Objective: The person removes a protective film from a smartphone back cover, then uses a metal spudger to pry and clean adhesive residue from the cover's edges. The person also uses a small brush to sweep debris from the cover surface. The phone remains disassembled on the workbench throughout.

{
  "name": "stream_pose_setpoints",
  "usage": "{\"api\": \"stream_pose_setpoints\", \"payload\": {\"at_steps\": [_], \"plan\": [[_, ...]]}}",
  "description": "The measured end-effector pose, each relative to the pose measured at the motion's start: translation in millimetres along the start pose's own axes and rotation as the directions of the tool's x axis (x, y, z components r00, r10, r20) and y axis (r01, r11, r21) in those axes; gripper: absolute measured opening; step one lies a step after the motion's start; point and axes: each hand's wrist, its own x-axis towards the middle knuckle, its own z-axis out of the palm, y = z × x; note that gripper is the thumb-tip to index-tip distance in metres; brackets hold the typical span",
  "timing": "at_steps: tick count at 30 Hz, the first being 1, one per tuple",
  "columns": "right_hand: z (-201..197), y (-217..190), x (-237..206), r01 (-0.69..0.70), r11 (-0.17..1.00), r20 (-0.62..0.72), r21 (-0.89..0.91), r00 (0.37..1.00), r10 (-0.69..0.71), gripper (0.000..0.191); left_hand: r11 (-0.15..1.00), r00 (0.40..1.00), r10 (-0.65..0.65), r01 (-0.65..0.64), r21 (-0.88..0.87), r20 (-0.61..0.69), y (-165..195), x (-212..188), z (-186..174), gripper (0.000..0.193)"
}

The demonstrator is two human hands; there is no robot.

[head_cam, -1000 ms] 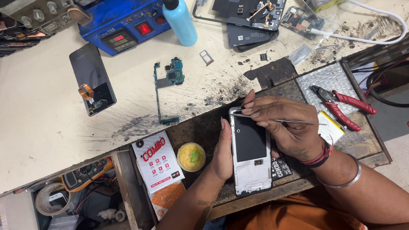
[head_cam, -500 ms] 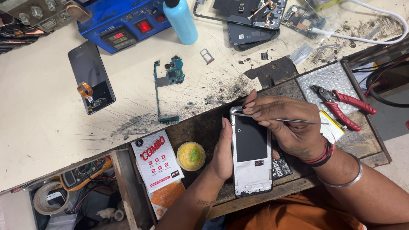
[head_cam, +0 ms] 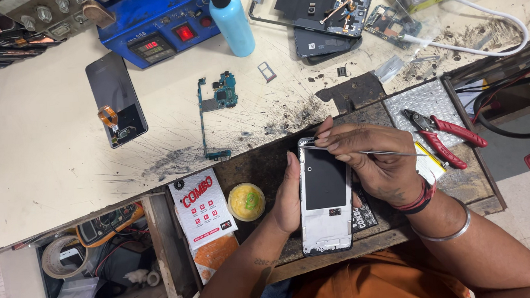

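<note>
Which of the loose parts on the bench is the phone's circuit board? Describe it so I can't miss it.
Start at the blue box-shaped machine with a red display at the bench's far edge. Directly below it on the cream worktop lies the L-shaped green circuit board. Unlike the black screen panel to its left, it is thin and studded with chips.

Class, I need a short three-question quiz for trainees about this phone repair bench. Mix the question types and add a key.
1. True or false: the right hand holds tweezers at the top end of the opened phone.
2. What does the left hand do? A) steadies the phone's side B) lifts the red pliers C) grips the blue bottle
3. Fill in: the round tin left of the phone holds ____ paste.

Key: 1 true; 2 A; 3 yellow
</note>
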Motion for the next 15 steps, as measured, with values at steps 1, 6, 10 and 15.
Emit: {"api": "stream_pose_setpoints", "payload": {"at_steps": [1, 6, 10, 15], "plan": [[0.2, -0.1, -0.1, -0.01, 1.0, 0.0, 0.011, 1.0, 0.01, 0.015, 1.0, 1.0, -0.001, 0.001, -0.001, -0.002, 0.8, 0.3, 0.7, 0.088], [0.6, 0.0, -1.2, 0.009, 0.999, 0.023, -0.04, 1.0, -0.008, 0.012, 1.0, 1.0, -0.019, 0.018, -0.01, -0.019, 6.9, 0.6, 2.6, 0.087], [2.7, 3.0, -2.8, -0.001, 1.0, 0.0, 0.015, 1.0, 0.001, 0.013, 1.0, 1.0, -0.007, 0.007, -0.004, -0.003, 6.3, 1.3, 2.2, 0.086], [3.8, 4.7, -6.9, -0.067, 0.998, -0.052, -0.011, 0.996, 0.066, 0.015, 1.0, 1.0, -0.008, 0.008, 0.022, -0.006, 2.7, 1.3, -0.8, 0.086]]}}
